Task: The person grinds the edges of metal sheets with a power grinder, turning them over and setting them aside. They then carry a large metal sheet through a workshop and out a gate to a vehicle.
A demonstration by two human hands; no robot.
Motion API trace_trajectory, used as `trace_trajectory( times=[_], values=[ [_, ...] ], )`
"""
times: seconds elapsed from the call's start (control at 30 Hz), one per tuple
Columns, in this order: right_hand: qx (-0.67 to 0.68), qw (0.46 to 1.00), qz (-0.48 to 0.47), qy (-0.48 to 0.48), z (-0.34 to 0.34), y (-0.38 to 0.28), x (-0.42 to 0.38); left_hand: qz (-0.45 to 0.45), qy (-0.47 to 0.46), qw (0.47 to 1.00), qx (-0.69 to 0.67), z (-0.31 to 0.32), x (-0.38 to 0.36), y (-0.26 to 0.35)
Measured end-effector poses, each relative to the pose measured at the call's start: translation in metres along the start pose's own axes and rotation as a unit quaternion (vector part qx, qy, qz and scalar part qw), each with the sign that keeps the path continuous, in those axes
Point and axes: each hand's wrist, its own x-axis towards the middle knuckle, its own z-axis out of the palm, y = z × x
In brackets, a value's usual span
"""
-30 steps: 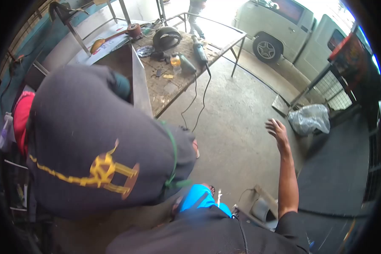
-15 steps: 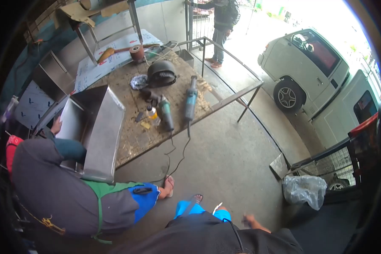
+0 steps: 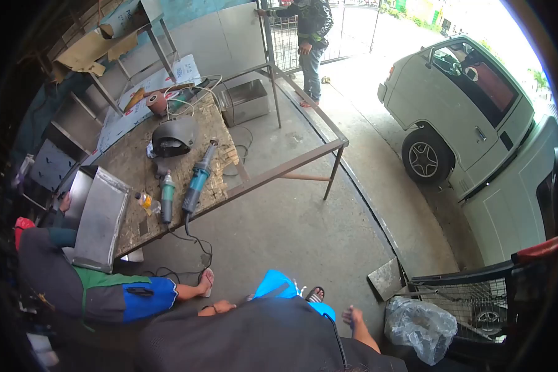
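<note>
My left hand point(image 3: 222, 307), with a dark band at the wrist, hangs low beside my blue shorts point(image 3: 276, 285), its fingers loosely extended and nothing visible in them. On the other side my right hand point(image 3: 353, 316) swings free, fingers slightly apart, nearest to a clear plastic bag point(image 3: 421, 328). Neither touches anything that I can make out. Ahead on the left, a wooden workbench point(image 3: 133, 146) carries a blue grinder point(image 3: 197, 186), a smaller green grinder point(image 3: 167, 201), a bottle with yellow contents point(image 3: 146, 201) and a dark welding helmet point(image 3: 175, 136).
A co-worker point(image 3: 49, 266) bends at a sheet-metal box point(image 3: 108, 204) on the left. Metal framing point(image 3: 297, 166) juts from the bench; power cords trail on the floor. Another person point(image 3: 313, 37) stands by the gate. A van point(image 3: 440, 111) is parked right; a metal plate point(image 3: 384, 279) leans below it.
My view has shifted, so the bench and co-worker sit further left. My left hand has come into view, and my right hand is raised a little. The person at the gate still stands there.
</note>
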Motion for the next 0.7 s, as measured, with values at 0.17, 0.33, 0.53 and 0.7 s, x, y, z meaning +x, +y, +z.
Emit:
trace_trajectory(
  times=[0.17,0.33,0.53,0.7],
  values=[
    [-0.039,0.970,-0.237,-0.034,0.010,-0.298,0.044,0.093,0.156,0.983,-0.036,-0.014,-0.027,0.179],
    [-0.080,0.939,-0.328,-0.057,0.010,-0.458,0.079,0.202,0.324,0.922,-0.057,-0.074,-0.057,0.389],
    [-0.158,0.985,-0.072,-0.010,-0.089,-0.437,0.151,0.433,0.310,0.847,0.013,-0.186,-0.023,0.633],
    [-0.202,0.978,0.039,-0.045,-0.164,-0.412,0.182,0.538,0.380,0.751,-0.029,-0.288,-0.020,0.788]
  ],
)
